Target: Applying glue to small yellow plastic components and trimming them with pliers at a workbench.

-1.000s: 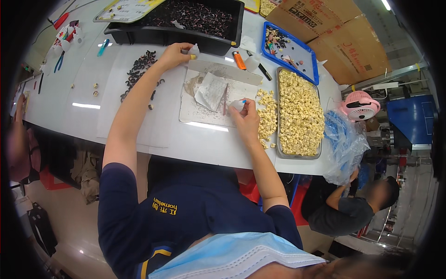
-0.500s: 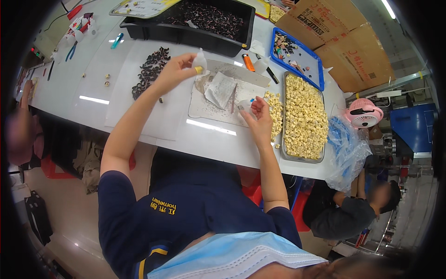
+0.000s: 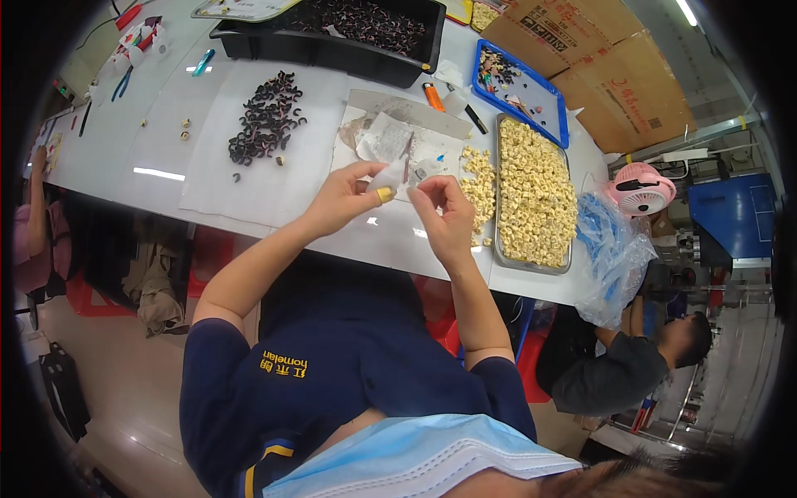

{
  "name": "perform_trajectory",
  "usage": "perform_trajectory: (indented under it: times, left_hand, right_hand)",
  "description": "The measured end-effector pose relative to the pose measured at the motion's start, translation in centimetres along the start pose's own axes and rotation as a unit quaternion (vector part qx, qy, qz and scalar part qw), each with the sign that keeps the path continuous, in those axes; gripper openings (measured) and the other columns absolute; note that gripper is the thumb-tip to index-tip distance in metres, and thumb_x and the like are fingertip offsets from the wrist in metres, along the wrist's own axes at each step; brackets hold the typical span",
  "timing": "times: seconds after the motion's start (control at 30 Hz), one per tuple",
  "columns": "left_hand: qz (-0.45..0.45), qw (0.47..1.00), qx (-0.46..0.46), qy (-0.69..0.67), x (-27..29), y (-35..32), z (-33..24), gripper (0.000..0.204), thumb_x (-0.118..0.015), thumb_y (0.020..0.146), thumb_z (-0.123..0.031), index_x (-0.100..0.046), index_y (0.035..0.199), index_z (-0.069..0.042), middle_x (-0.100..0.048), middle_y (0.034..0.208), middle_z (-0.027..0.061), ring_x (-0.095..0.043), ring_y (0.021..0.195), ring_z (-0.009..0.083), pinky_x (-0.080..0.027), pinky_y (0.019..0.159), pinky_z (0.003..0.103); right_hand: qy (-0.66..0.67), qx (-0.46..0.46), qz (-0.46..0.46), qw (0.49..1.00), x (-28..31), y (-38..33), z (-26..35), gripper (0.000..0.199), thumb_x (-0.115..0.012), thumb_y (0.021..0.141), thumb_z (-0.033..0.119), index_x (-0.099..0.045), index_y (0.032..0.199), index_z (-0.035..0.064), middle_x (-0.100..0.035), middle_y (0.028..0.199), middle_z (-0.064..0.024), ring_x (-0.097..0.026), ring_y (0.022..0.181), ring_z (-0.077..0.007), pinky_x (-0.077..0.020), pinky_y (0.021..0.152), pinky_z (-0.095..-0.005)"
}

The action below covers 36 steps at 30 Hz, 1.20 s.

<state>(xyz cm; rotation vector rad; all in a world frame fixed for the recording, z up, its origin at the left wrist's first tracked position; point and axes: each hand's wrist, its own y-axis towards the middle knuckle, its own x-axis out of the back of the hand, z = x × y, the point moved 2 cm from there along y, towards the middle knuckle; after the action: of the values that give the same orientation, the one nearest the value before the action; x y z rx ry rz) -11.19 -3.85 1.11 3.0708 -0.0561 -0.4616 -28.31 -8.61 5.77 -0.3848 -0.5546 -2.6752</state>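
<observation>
My left hand (image 3: 344, 199), with a yellow wrap on one finger, is closed round a small white squeeze bottle (image 3: 390, 176) above the table's near side. Close to the bottle's right, my right hand (image 3: 448, 220) has its thumb and fingertips drawn together in a pinch. Whatever lies in that pinch, if anything, is too small to make out. Just beyond both hands a small clear bottle with a blue tip (image 3: 428, 168) lies on a sheet of cardboard (image 3: 448, 124). A printed white paper (image 3: 385, 139) rests on the cardboard too.
A glass tray (image 3: 568, 257) of small yellow pieces stands at right, loose ones beside it. Black curved pieces (image 3: 264, 124) lie at left on a white sheet. Behind are a black bin (image 3: 324, 62), an orange lighter (image 3: 433, 97), a blue tray (image 3: 540, 116) and a pink fan (image 3: 641, 189).
My left hand has come down and nearer with the white bottle. The right hand has let go of the blue-tipped bottle, now lying on the cardboard, and moved nearer to me.
</observation>
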Motion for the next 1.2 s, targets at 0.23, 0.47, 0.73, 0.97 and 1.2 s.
perform_trajectory:
  times: [0.23,0.47,0.73,0.97,1.2]
  left_hand:
    - [-0.052,0.981,-0.131,0.131,-2.3,-1.1,0.5,0.03,-0.069,0.079,-0.011,-0.061,0.107,-0.003,-0.056,0.088,0.0014,-0.052,0.067,0.0045,-0.044,0.058,0.019]
    - [-0.074,0.962,-0.157,0.209,-3.9,-2.1,-0.6,0.034,-0.068,0.077,-0.006,-0.061,0.11,-0.004,-0.057,0.087,0.0013,-0.046,0.061,0.0029,-0.038,0.05,0.019]
    - [0.001,0.999,-0.047,-0.001,-4.2,-1.8,0.4,0.042,-0.068,0.077,-0.005,-0.056,0.118,0.001,-0.061,0.107,0.0051,-0.059,0.08,0.0083,-0.049,0.069,0.022]
    - [0.07,0.989,-0.016,-0.127,-4.2,-2.1,-0.3,0.058,-0.065,0.079,0.0,-0.04,0.131,0.001,-0.052,0.121,0.0087,-0.055,0.107,0.0164,-0.047,0.088,0.028]
    - [0.083,0.979,0.037,-0.184,-3.8,-2.1,-0.5,0.058,-0.066,0.079,-0.001,-0.04,0.131,0.0,-0.052,0.121,0.0111,-0.056,0.107,0.0183,-0.046,0.089,0.028]
  right_hand:
    - [-0.122,-0.042,0.034,0.991,-0.4,-0.1,0.0,0.039,-0.073,0.076,0.031,-0.047,0.064,0.0051,-0.044,0.053,-0.0003,-0.04,0.049,-0.0084,-0.0319,0.044,-0.0241]
    - [-0.136,0.001,0.019,0.991,-0.3,-0.3,0.4,0.045,-0.071,0.078,0.034,-0.044,0.058,0.0039,-0.043,0.048,-0.004,-0.039,0.044,-0.0108,-0.0313,0.041,-0.0267]
    - [-0.133,0.033,0.02,0.99,0.6,0.4,1.2,0.033,-0.065,0.084,0.019,-0.05,0.06,0.0013,-0.038,0.048,0.0024,-0.032,0.048,-0.0032,-0.0257,0.041,-0.0229]
    - [-0.145,0.05,-0.012,0.988,1.9,1.6,2.4,0.033,-0.067,0.082,0.022,-0.053,0.059,0.0019,-0.047,0.046,-0.006,-0.041,0.041,-0.0087,-0.0321,0.04,-0.0261]
    - [-0.175,0.086,0.009,0.981,2.0,1.6,3.3,0.028,-0.068,0.079,0.019,-0.053,0.063,0.0023,-0.049,0.048,-0.0066,-0.046,0.04,-0.013,-0.0353,0.041,-0.0263]
